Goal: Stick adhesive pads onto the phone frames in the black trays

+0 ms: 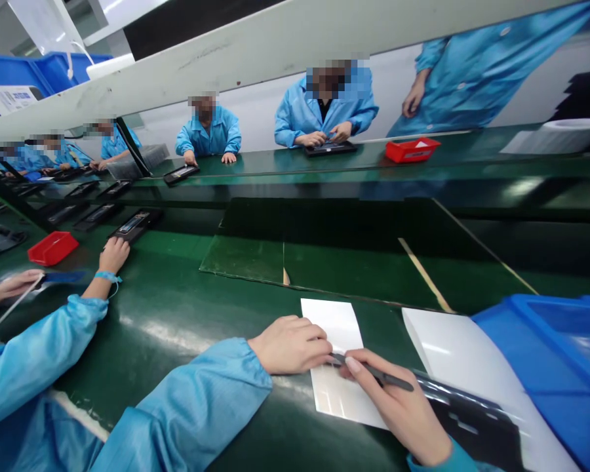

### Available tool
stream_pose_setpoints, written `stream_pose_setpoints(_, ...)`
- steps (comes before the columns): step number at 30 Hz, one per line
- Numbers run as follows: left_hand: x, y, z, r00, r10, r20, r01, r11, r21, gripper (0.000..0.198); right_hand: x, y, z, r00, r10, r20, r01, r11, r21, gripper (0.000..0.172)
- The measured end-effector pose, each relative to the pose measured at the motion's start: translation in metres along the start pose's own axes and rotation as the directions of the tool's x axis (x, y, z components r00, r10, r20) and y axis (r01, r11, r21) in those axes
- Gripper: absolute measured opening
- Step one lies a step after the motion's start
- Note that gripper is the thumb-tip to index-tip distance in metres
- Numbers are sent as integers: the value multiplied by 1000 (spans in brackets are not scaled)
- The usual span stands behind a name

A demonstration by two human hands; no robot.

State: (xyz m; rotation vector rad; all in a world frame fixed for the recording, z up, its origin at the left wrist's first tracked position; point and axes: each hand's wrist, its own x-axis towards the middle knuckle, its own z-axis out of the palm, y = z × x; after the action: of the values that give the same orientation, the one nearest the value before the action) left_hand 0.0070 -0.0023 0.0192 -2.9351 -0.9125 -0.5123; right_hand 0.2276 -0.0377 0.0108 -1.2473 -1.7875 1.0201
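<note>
My left hand [292,344] lies over a white sheet [347,393] on the green bench, its fingers bent and drawn together at the sheet's middle. Whatever they pinch, if anything, is hidden. From the other side my right hand [398,400] grips slim dark tweezers [396,380] between thumb and fingers. Their tip meets the fingertips of my left hand just above the sheet. Partly behind my right wrist is a glossy black flat piece [472,419], resting by a larger white sheet [452,347].
A blue bin [535,334] stands at the right. At my left, a co-worker's hand [114,254] touches a black device [136,223] near a red tray [53,248]. A green board [344,255] lies ahead. Co-workers sit across the line, near another red tray [412,150].
</note>
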Motion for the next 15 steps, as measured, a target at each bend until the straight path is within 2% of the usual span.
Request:
stream_pose_setpoints(6, 0, 0, 0, 1000, 1, 14, -1, 1000, -21, 34, -2, -16, 3, 999, 23, -32, -22, 999, 30, 43)
stream_pose_setpoints(15, 2, 2, -2, 999, -7, 45, 7, 1000, -17, 38, -2, -17, 5, 999, 2, -54, 0, 999, 41, 47)
